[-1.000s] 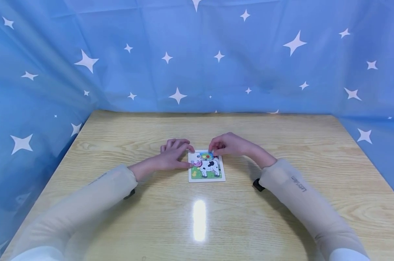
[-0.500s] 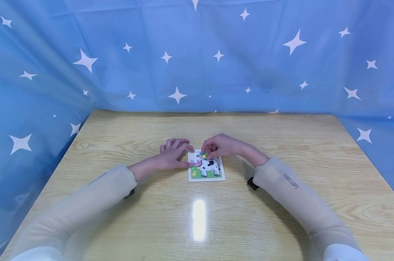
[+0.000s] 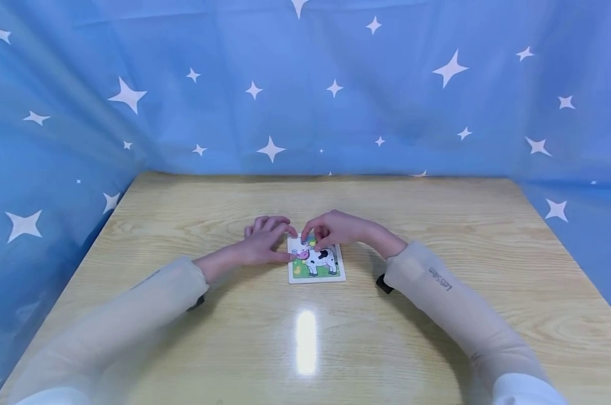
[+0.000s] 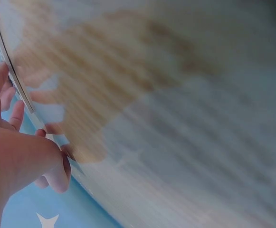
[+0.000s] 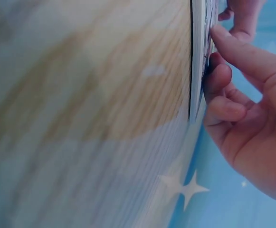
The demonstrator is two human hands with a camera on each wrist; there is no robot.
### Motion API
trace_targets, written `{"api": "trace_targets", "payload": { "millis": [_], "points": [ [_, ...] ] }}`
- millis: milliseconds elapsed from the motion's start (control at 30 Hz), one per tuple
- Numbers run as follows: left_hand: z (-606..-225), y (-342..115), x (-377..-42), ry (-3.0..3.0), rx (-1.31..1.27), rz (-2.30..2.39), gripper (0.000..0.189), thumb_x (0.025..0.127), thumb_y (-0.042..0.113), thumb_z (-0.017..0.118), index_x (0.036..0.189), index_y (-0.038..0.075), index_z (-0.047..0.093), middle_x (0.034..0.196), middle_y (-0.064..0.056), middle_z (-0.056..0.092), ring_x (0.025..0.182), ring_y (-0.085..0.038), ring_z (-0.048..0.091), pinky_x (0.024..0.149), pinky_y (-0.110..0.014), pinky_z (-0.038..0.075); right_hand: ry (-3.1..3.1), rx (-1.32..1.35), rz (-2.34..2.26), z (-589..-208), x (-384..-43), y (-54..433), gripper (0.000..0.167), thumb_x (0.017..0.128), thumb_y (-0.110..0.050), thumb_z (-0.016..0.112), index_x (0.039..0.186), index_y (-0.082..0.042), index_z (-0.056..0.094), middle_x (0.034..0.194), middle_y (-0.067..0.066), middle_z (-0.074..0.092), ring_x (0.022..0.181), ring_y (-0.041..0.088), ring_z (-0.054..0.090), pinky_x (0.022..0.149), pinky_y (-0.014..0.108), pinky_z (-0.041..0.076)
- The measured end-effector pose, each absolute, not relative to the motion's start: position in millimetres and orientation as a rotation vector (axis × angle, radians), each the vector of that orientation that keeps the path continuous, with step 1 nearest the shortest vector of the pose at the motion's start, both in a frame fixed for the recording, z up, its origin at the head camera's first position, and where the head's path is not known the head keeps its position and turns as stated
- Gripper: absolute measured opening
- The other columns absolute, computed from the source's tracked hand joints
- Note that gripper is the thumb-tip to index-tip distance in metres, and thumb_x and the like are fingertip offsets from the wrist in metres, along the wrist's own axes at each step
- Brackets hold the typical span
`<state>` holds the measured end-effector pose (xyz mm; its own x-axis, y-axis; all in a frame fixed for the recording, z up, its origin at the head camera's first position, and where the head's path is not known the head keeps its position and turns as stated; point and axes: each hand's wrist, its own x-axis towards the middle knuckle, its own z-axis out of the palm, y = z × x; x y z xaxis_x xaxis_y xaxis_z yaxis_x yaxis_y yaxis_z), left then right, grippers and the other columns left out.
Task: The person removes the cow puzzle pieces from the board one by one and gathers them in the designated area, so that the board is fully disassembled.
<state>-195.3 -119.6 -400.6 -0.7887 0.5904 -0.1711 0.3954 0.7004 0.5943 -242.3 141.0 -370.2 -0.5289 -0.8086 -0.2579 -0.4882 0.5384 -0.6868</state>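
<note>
A small square cow puzzle [image 3: 323, 262] in a white-edged board lies flat on the table, with green ground and a white, black-spotted cow. My left hand [image 3: 266, 243] touches its left side, index finger near the top corner and thumb lower along the edge; the other fingers spread beyond. Over the upper part my right hand [image 3: 342, 228] arches, index fingertip and thumb tip down on the picture and the remaining fingers curled. I cannot tell whether a piece is between them. The right wrist view shows the board edge-on [image 5: 197, 61], with the right thumb [image 5: 233, 47] along its face.
The wooden table [image 3: 184, 349] carries a bright light reflection in front of the puzzle. A blue curtain with white stars [image 3: 386, 101] hangs behind and at the sides. Pale sleeves [image 3: 452, 304] cover both forearms, and a black wrist device [image 3: 384, 284] shows under the right cuff.
My right hand has moved left across the puzzle's upper part, from the right corner to above the cow's head. The left hand keeps its place on the board's left edge.
</note>
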Motion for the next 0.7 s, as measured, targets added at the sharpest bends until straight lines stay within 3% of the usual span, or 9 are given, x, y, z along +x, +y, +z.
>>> {"api": "trace_targets", "payload": {
  "millis": [300, 500, 700],
  "points": [
    [-399.6, -121.8, -193.3, 2.549, 0.761, 0.813, 0.054, 0.104, 0.037, 0.072, 0.148, 0.012, 0.054, 0.175, -0.021, 0.027, 0.157, -0.057, 0.01, 0.116, -0.074, 0.016, 2.201, -1.092, -0.719, -367.8, -241.2, 137.6, 0.031, 0.105, -0.003, 0.074, 0.136, 0.0, 0.072, 0.085, 0.001, 0.066, 0.071, 0.009, 0.052, 0.075, 0.029, 0.046],
    [-399.4, -120.5, -193.3, 2.549, 0.768, 0.817, 0.053, 0.104, 0.036, 0.073, 0.147, 0.012, 0.054, 0.175, -0.022, 0.027, 0.157, -0.057, 0.009, 0.116, -0.075, 0.016, 2.209, -1.095, -0.677, -367.2, -241.7, 135.6, 0.029, 0.105, -0.001, 0.074, 0.134, -0.003, 0.073, 0.083, 0.0, 0.061, 0.071, 0.01, 0.05, 0.076, 0.03, 0.046],
    [-397.9, -119.0, -190.8, 2.54, 0.776, 0.828, 0.055, 0.103, 0.036, 0.074, 0.148, 0.011, 0.053, 0.175, -0.023, 0.027, 0.157, -0.058, 0.01, 0.115, -0.074, 0.017, 2.247, -1.058, -0.642, -365.9, -238.5, 132.6, 0.033, 0.101, 0.001, 0.077, 0.132, -0.008, 0.073, 0.103, 0.008, 0.057, 0.088, 0.019, 0.05, 0.087, 0.036, 0.045]
  ]
}}
